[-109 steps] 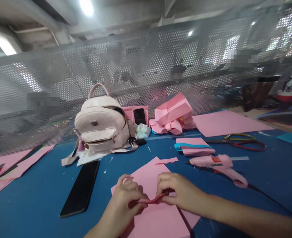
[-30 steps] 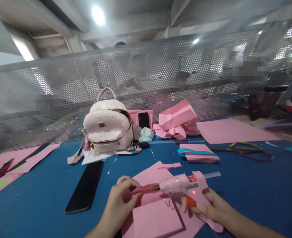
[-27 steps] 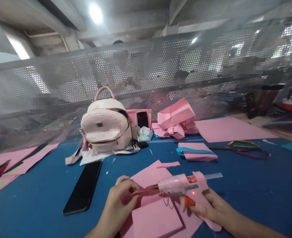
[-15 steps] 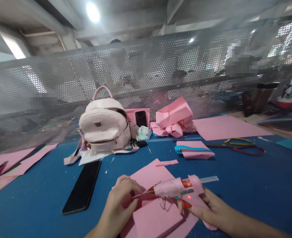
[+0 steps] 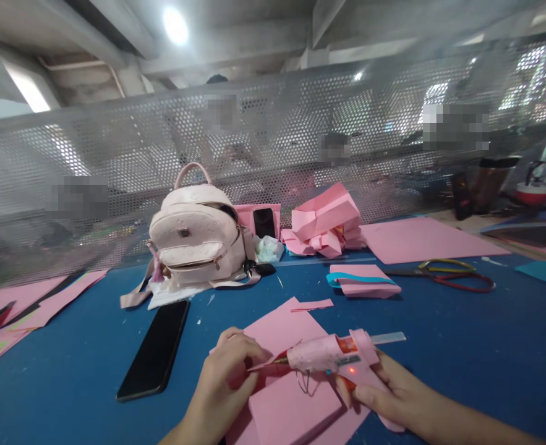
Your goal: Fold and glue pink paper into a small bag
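My right hand is wrapped round the handle of a pink hot glue gun, fingers at its orange trigger. A clear glue stick sticks out of the gun's back, and a small red light glows on its side. In my left hand a thin pink paper edge is pinched between thumb and fingers. The gun's nozzle lies at this edge; whether it touches is hard to see. Below the gun is a folded pink paper piece, resting on a larger pink sheet.
A black phone lies left of my hands. Behind stand a cream backpack and crumpled pink paper before a perforated metal screen. Scissors and a pink packet with a blue strip lie at the right.
The glue gun has shifted slightly left along the paper edge, its nozzle tilting a little. My left hand keeps its pinch in nearly the same place.
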`<action>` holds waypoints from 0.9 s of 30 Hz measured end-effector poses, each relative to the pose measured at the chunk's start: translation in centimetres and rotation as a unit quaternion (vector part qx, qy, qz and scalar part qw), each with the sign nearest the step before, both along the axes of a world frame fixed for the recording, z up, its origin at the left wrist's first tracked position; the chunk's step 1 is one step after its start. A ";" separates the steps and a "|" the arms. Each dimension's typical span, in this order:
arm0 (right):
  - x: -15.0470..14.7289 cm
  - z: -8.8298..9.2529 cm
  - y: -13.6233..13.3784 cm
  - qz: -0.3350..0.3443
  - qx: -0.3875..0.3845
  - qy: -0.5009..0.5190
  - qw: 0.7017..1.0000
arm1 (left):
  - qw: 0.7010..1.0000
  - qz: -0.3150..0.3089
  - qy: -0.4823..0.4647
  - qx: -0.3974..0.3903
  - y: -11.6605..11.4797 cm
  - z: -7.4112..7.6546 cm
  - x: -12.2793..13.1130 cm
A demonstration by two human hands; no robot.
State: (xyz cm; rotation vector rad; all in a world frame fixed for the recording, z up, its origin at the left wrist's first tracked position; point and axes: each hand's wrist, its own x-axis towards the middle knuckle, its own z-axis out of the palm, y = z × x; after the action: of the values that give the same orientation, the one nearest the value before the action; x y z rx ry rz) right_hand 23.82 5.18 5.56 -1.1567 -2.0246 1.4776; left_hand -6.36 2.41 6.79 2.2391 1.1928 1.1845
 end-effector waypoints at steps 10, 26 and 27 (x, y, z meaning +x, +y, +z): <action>-0.2 1.6 -0.1 -0.024 0.029 0.024 0.999 | 0.999 0.000 0.005 0.033 0.0 0.0 0.0; -0.3 1.3 -0.1 -0.034 0.005 0.078 0.996 | 0.998 0.001 0.008 0.067 0.1 0.1 0.0; -0.4 1.4 -0.2 -0.033 -0.001 0.085 0.996 | 0.998 0.000 0.008 0.069 0.2 0.2 0.0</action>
State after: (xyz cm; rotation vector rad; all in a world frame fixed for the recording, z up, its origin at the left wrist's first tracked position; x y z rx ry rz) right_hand 23.43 5.00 6.95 -1.0494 -1.8549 1.4915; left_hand -6.34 2.56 6.97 2.3523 1.1492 1.2879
